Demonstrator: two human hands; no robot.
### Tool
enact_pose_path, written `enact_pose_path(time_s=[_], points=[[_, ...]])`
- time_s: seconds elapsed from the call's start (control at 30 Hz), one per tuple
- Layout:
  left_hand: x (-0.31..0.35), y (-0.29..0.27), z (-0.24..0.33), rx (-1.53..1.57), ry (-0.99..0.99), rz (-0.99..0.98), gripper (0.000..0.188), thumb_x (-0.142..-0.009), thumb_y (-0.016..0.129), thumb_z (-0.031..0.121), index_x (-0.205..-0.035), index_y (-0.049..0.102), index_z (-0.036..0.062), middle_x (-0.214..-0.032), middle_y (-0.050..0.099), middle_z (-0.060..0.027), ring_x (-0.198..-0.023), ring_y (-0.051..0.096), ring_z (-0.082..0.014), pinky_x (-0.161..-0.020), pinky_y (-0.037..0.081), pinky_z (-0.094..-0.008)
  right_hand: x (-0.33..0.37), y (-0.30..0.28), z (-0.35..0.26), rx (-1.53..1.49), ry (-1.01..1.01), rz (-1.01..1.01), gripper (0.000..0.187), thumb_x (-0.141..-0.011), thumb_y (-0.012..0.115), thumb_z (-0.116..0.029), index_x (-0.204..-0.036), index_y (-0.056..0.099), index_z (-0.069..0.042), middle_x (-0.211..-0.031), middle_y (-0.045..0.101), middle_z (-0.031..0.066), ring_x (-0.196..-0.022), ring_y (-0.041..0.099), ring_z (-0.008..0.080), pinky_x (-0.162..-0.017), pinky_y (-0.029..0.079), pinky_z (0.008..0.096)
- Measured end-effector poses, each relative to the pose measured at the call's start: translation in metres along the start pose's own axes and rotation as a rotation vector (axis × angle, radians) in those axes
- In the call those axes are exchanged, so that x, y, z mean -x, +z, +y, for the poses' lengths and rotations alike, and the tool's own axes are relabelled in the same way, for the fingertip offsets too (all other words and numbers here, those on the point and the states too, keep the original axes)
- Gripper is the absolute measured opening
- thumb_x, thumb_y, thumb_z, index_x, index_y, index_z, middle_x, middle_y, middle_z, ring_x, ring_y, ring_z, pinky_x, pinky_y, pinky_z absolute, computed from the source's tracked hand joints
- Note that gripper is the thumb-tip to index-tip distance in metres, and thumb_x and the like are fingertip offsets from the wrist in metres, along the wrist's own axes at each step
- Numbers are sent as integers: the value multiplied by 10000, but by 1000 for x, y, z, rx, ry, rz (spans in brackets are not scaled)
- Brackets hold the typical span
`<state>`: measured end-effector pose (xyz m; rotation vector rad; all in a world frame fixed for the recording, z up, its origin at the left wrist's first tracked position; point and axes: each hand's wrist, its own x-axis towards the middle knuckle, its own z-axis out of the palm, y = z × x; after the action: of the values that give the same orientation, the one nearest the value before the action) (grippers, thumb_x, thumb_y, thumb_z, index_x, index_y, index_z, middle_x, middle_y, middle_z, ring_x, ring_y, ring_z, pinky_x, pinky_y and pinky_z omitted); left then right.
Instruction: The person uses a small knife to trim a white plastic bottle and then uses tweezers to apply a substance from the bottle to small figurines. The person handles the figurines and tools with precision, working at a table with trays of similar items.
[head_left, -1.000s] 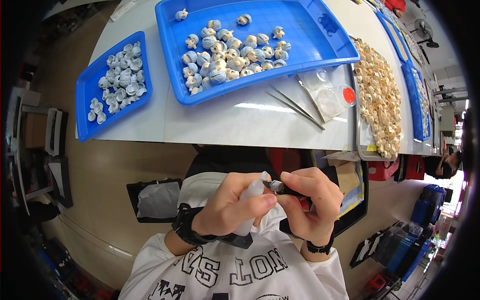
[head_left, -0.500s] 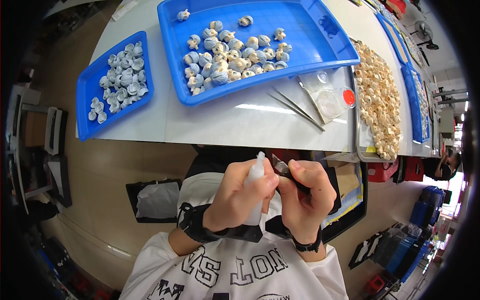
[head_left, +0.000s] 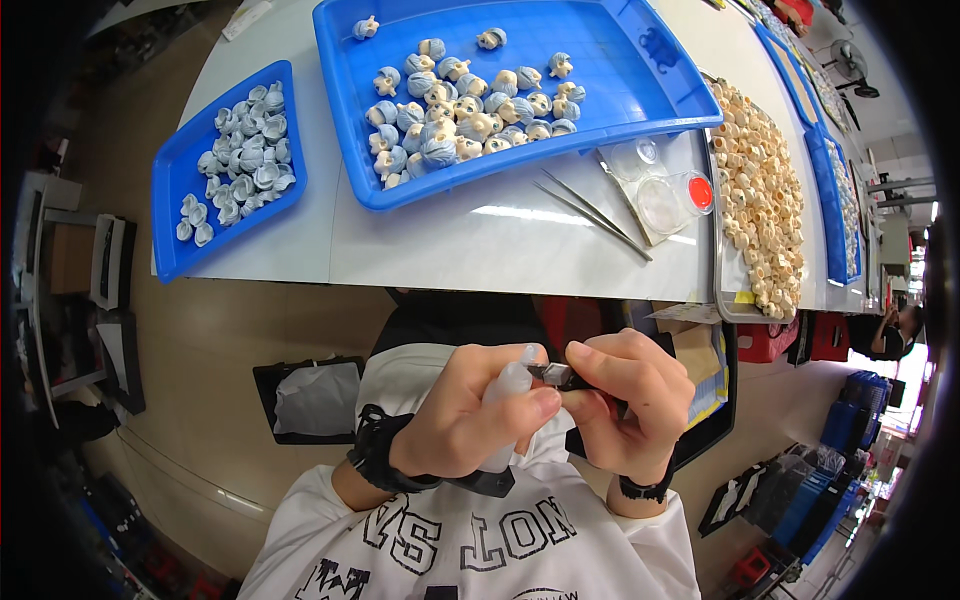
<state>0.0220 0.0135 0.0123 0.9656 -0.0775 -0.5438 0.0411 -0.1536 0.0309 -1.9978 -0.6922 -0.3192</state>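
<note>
Left hand point(head_left: 452, 425) grips bottle point(head_left: 511, 381) just off the near edge of the desk point(head_left: 430, 240), right hand point(head_left: 640, 400) has knife point(head_left: 556, 375) clamped there too, blade at nozzle point(head_left: 528, 354), which looks attached, no completed cut visible.

Compared with half a second ago, the left hand point(head_left: 468, 412) is holding the white bottle point(head_left: 513, 381) lower and leaning more, and the black cutter point(head_left: 558, 375), then apart, is now meeting its nozzle point(head_left: 529, 354).
</note>
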Motion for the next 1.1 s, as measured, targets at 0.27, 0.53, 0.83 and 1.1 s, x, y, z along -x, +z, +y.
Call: enact_pose_path(time_s=[0.27,0.53,0.83,1.1], points=[[0,2,0,-42,37,59,223,-849,531,155,-687,520,2,-539,508,-1,-503,468,-44,-456,346,-221,5,8,-7,-43,116,77,322,-593,738,38,-892,620,21,-720,608,114,-567,565,210,-475,441,266],[0,11,-4,-20,93,58,202,-837,535,148,-670,498,39,-546,518,-1,-493,448,-45,-461,341,-225,11,21,-4,-144,216,259,298,-617,709,82,-896,610,51,-758,631,147,-633,627,217,-544,501,252],[5,10,2,38,16,14,187,-831,533,144,-686,512,29,-554,516,-9,-504,456,-58,-472,343,-224,13,10,-1,-266,105,107,336,-632,711,54,-949,598,59,-783,636,166,-667,633,237,-585,517,298],[8,6,1,77,14,-19,152,-834,532,126,-715,515,32,-598,529,-11,-543,471,-63,-499,353,-225,8,12,5,-8,463,67,188,-758,650,10,-932,584,32,-765,605,122,-625,587,217,-553,452,271]])
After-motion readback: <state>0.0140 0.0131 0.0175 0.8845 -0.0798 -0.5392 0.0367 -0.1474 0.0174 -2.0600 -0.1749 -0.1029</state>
